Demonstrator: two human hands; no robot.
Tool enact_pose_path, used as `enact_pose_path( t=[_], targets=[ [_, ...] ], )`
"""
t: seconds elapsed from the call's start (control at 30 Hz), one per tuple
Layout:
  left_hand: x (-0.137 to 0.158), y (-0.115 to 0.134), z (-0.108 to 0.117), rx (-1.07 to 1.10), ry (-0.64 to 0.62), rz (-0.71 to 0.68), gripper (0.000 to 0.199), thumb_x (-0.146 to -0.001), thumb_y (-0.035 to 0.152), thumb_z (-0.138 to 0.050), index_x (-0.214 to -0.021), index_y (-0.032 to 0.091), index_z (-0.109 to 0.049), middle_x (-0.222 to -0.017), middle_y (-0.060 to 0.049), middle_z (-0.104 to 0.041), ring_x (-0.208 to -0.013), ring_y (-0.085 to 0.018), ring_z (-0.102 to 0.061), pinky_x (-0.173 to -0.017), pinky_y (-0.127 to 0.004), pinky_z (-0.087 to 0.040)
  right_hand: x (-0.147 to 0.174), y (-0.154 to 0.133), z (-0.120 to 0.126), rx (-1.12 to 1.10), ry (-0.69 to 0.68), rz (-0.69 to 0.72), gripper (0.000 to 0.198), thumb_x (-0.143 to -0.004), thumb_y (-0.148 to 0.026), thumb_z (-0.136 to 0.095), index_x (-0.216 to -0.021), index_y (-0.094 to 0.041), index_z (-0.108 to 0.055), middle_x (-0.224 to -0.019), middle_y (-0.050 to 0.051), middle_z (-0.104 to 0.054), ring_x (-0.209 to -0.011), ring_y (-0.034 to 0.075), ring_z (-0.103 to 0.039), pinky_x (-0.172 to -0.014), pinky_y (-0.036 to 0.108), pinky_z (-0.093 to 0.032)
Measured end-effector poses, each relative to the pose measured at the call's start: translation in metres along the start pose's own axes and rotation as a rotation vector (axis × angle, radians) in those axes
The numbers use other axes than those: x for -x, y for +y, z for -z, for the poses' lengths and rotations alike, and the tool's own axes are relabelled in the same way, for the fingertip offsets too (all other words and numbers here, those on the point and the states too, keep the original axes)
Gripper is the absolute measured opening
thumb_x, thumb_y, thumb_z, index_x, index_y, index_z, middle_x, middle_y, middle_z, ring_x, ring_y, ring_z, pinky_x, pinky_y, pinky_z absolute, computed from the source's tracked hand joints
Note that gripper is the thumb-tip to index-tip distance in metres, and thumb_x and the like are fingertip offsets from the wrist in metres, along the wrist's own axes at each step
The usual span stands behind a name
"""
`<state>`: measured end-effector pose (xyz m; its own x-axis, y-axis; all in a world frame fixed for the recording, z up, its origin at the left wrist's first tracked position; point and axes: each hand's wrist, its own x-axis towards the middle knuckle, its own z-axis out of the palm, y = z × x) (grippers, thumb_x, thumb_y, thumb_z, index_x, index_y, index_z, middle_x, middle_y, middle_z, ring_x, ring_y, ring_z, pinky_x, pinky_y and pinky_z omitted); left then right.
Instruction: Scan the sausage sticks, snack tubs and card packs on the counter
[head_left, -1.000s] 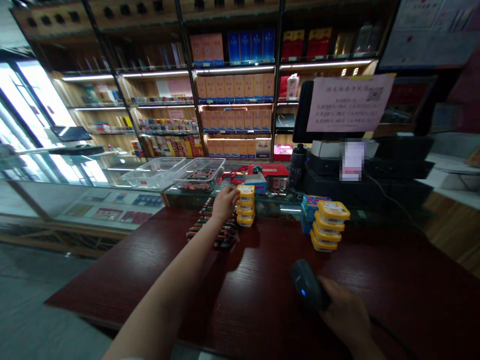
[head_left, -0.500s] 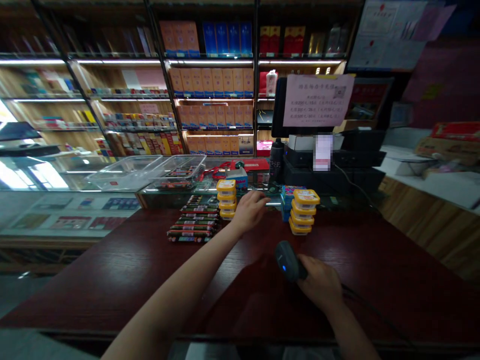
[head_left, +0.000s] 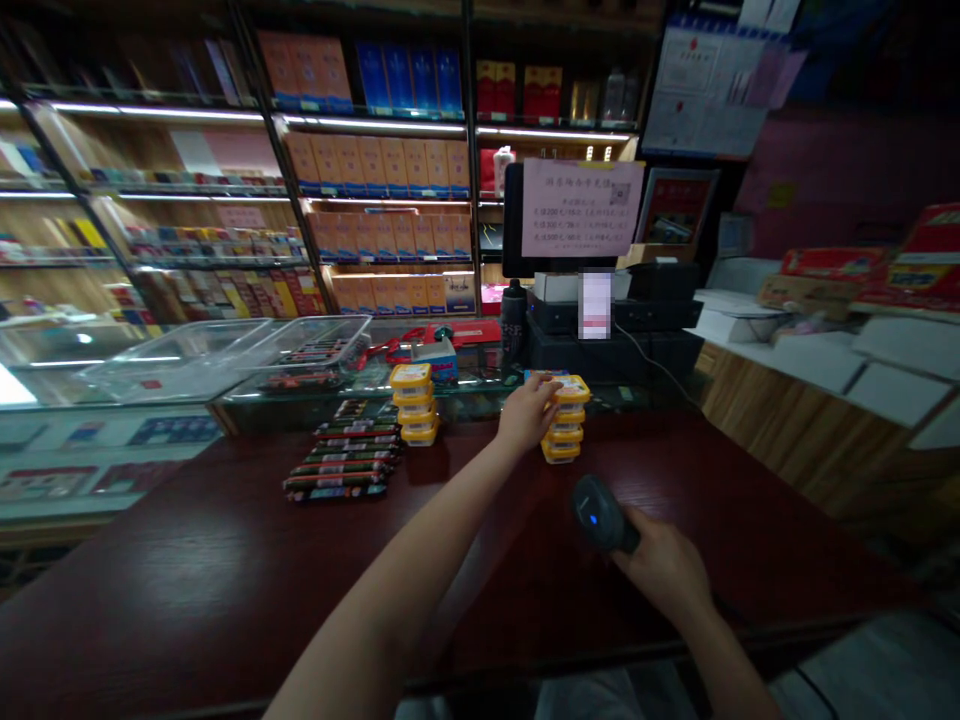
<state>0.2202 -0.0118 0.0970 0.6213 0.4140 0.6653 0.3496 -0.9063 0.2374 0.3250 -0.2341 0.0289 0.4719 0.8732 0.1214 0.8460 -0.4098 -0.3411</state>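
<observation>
My left hand [head_left: 528,412] reaches to the right stack of yellow-lidded plastic tubs [head_left: 564,434], its fingers and thumb at the left edge of the top tub [head_left: 571,388]. Part of that tub is hidden behind the fingers. My right hand [head_left: 664,562] is wrapped round the handle of a dark barcode scanner [head_left: 600,512] with a blue light, held above the counter in front of the stack. To the left stands another stack of yellow-lidded tubs [head_left: 416,410], beside a row of dark wrapped sticks [head_left: 341,460].
The brown counter [head_left: 225,570] spreads below both arms. Behind it are clear plastic trays [head_left: 187,350], a black bottle [head_left: 514,325], a screen with a pink paper sign [head_left: 581,210] and a lit phone [head_left: 596,305]. Shelves of boxes [head_left: 390,165] line the back.
My left hand has moved right, from beside the left tub stack to the top of the right one. The scanner stays in my right hand. The camera view has turned to the right.
</observation>
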Motion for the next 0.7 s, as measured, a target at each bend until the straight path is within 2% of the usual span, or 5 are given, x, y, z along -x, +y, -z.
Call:
enact_pose_path(
  t=[0.17, 0.37, 0.53, 0.7],
  targets=[
    [-0.005, -0.001, -0.008, 0.071, 0.012, 0.053, 0.017, -0.085, 0.019, -0.05, -0.095, 0.019, -0.064, -0.106, -0.005, -0.06, -0.095, -0.017, -0.059, -0.087, -0.03, -0.048, 0.005, 0.003, 0.004, -0.014, -0.002, -0.03, 0.02, -0.077, -0.027, -0.058, -0.096, -0.027, -0.063, -0.083, 0.003, -0.073, -0.08, 0.024, -0.069, -0.06, 0.028, -0.035],
    [0.005, -0.004, 0.007, 0.043, 0.06, -0.011, 0.02, -0.086, 0.015, -0.045, -0.096, 0.018, -0.062, -0.102, -0.006, -0.062, -0.093, -0.016, -0.059, -0.083, -0.028, -0.048, 0.004, 0.003, 0.001, -0.022, 0.007, -0.026, 0.021, -0.076, -0.03, -0.058, -0.096, -0.027, -0.063, -0.082, 0.002, -0.073, -0.079, 0.024, -0.068, -0.06, 0.028, -0.036],
    [0.043, -0.019, 0.031, 0.066, 0.148, 0.04, 0.017, -0.087, 0.017, -0.047, -0.097, 0.02, -0.06, -0.102, -0.005, -0.061, -0.093, -0.015, -0.059, -0.082, -0.027, -0.048, 0.004, -0.005, 0.0, -0.07, -0.004, 0.018, 0.023, -0.075, -0.03, -0.056, -0.096, -0.027, -0.063, -0.083, 0.002, -0.073, -0.079, 0.023, -0.068, -0.061, 0.028, -0.038],
    [0.102, -0.04, 0.042, 0.122, 0.205, 0.244, 0.009, -0.084, 0.018, -0.051, -0.087, 0.019, -0.059, -0.09, -0.004, -0.06, -0.087, -0.016, -0.06, -0.079, -0.028, -0.05, 0.004, -0.021, -0.008, -0.211, -0.013, 0.128, 0.022, -0.073, -0.03, -0.059, -0.094, -0.027, -0.065, -0.086, 0.002, -0.073, -0.08, 0.021, -0.067, -0.063, 0.027, -0.042]
  ],
)
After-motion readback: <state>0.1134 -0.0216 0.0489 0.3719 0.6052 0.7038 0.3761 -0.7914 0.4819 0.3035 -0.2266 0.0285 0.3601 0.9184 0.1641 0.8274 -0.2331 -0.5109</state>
